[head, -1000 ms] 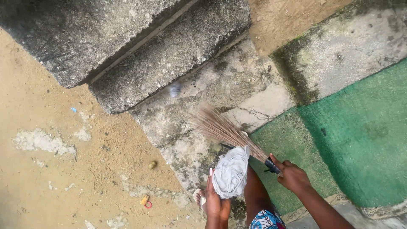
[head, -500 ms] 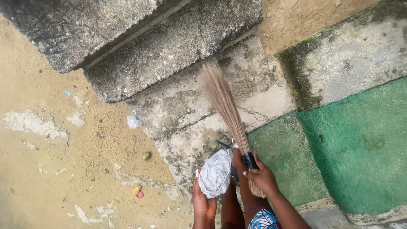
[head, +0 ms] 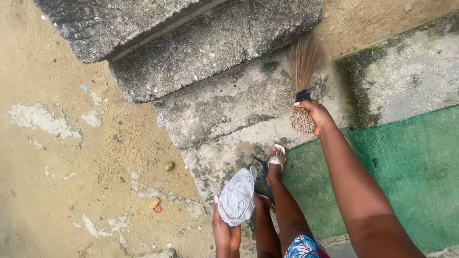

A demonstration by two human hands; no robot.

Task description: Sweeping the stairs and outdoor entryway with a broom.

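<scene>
My right hand (head: pixel 313 112) grips a bundle broom (head: pixel 302 71) of thin brown sticks near its black band. Its bristles point away from me and reach the foot of the dark stone step (head: pixel 210 48). My arm is stretched far forward. My left hand (head: pixel 225 230) is low in the view and holds a crumpled grey-white cloth (head: pixel 237 197) against my leg. One foot in a pale sandal (head: pixel 276 160) stands on the worn concrete slab (head: pixel 224 110).
Sandy ground (head: pixel 71 157) lies to the left with a small round yellowish object (head: pixel 169 166) and a bit of orange and red litter (head: pixel 155 205). A green painted floor (head: pixel 411 167) is on the right, beside a mossy concrete kerb (head: pixel 392 76).
My right hand has swung the broom from near my legs up and to the right, to the foot of the step. The view has shifted. The pale scrap of litter is gone from sight.
</scene>
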